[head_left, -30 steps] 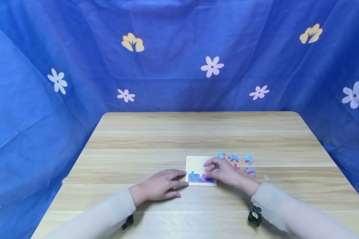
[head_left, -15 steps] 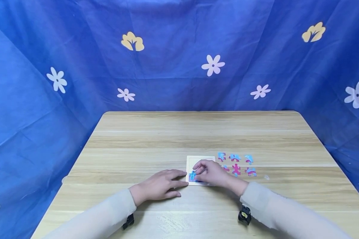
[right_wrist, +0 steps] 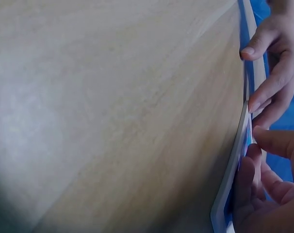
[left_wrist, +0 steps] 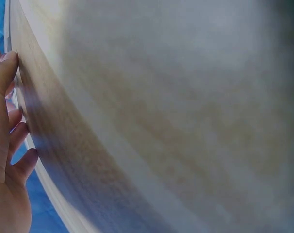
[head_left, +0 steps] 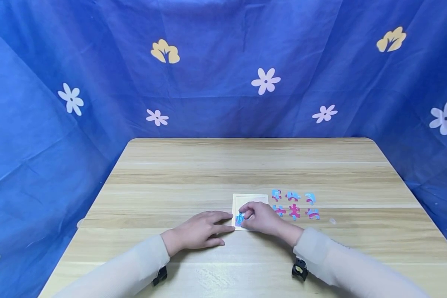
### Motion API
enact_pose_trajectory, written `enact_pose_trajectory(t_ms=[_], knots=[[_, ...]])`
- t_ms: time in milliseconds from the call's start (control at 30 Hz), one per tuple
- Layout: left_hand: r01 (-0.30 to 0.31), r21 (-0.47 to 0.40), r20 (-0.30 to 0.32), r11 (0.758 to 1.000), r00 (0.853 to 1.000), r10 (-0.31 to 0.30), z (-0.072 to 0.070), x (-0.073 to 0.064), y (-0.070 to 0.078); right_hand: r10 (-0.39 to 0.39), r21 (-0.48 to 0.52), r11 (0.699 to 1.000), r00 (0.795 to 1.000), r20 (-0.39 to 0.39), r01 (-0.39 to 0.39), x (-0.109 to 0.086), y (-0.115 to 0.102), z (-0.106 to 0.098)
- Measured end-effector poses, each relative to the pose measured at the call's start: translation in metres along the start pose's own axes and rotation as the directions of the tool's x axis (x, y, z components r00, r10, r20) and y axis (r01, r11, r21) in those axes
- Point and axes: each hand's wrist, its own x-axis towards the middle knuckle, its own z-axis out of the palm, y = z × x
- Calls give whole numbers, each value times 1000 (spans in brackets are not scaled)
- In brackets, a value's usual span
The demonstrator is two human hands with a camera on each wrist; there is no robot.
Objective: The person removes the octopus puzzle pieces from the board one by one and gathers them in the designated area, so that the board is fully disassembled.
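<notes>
A small pale puzzle tray (head_left: 251, 195) lies on the table, with blue and purple jigsaw pieces (head_left: 239, 219) along its near side. My left hand (head_left: 195, 231) lies palm down with fingers spread, fingertips right at the tray's left edge. Over the tray's near half, my right hand (head_left: 262, 218) has bent fingers, thumb and fingertips down at the pieces. The hand itself covers the rest of that row; I cannot tell whether a piece is pinched. In the right wrist view, the right thumb and fingers (right_wrist: 273, 141) meet close over the thin tray edge (right_wrist: 229, 179).
Several loose blue and pink jigsaw pieces (head_left: 294, 211) lie in two rows just right of the tray. A small clear scrap (head_left: 332, 221) sits farther right. The wood-grain table (head_left: 208, 165) ends at a blue flowered cloth (head_left: 208, 82) behind and beside it.
My right hand has moved left across the tray's near side, its fingers now beside the left-hand pieces, uncovering loose pieces on the right. The left hand has stayed in place.
</notes>
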Motion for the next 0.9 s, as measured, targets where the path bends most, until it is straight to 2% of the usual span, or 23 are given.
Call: enact_pose_trajectory(t_ms=[167,500,667,900], knots=[[7,-4,3,1000,1000,-7,0,0,0,3,-95,995,999,-39,-7,1,-3,3],[8,-6,7,1000,1000,-8,-1,0,0,20,-147,989,996,-84,-32,2,-5,6],[9,-13,2,1000,1000,-9,-1,0,0,28,-143,989,996,-83,-39,3,-5,6],[9,-15,4,1000,1000,-9,0,-1,0,37,-82,996,997,-71,-43,3,-5,6]])
